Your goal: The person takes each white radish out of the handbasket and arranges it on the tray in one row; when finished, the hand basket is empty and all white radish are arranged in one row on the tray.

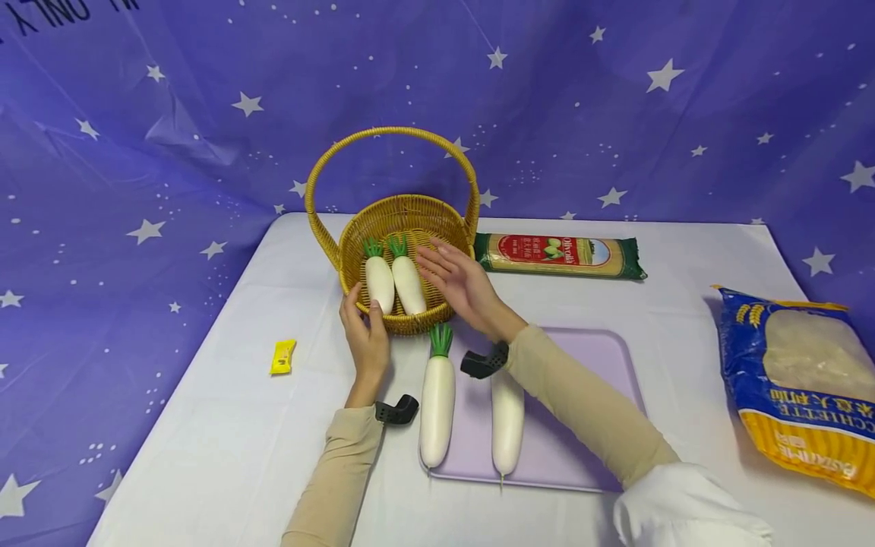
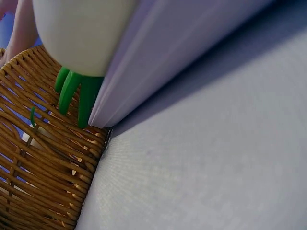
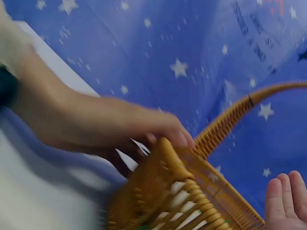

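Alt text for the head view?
A person's left hand grips the rim of a wicker basket holding two daikon radishes; the right hand is over its right side. Two more daikons lie on a lilac tray. Also visible: an Olivoilà pasta packet, large pasta bag, yellow sachet.

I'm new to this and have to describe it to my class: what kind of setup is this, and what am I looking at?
No robot here: these are a person's bare left hand and right hand. The widest picture comes from a camera on the head; the other two come from the left and right wrists, where black pieces show.

On the white-covered table are a wicker basket with two white radishes inside, and a lavender tray with two more radishes. Around them lie a pasta packet, a blue-and-yellow bag and a small yellow packet.

The left hand grips the basket's near rim; the right, fingers straight, is over its right side, holding nothing.
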